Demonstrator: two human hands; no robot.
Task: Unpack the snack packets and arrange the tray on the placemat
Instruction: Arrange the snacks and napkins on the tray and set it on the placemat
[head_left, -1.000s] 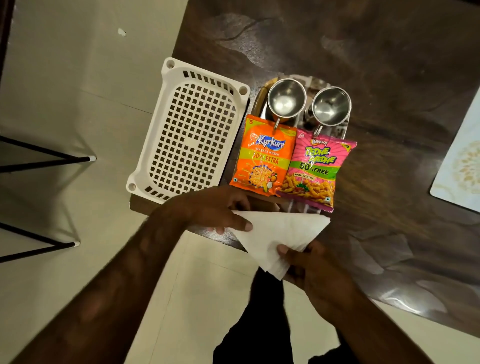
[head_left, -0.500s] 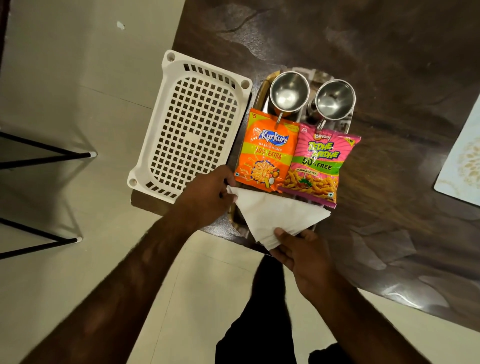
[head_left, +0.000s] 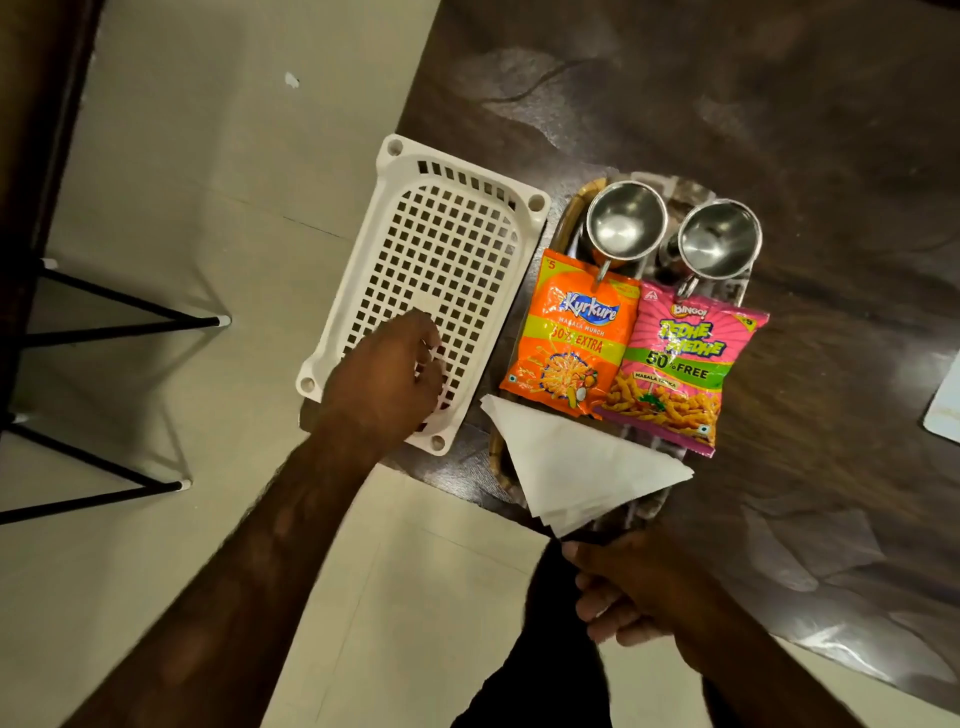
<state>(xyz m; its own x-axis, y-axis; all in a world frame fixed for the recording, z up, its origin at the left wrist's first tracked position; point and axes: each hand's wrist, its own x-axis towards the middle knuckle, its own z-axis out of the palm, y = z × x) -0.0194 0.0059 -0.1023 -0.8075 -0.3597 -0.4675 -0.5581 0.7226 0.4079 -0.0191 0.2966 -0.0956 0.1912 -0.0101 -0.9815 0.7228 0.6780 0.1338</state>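
A tray with a wooden rim (head_left: 565, 221) lies on the dark table near its front edge. It carries two steel cups (head_left: 626, 221) (head_left: 719, 239), an orange Kurkure packet (head_left: 569, 338), a pink Bingo packet (head_left: 675, 371) and a white napkin (head_left: 576, 465) folded into a triangle at its near end. My left hand (head_left: 387, 376) rests over the near end of the white basket, fingers loosely bent and holding nothing. My right hand (head_left: 631, 587) sits at the table edge just below the napkin's tip, fingers curled. Whether it still pinches the tip is unclear.
The empty white plastic basket (head_left: 441, 249) lies left of the tray, overhanging the table's left edge. A corner of the pale placemat (head_left: 946, 402) shows at the far right. Black stool legs (head_left: 124, 325) stand on the floor to the left.
The napkin has gone from my hands onto the tray's near end. My left hand moved left onto the basket, and my right hand drew back toward me.
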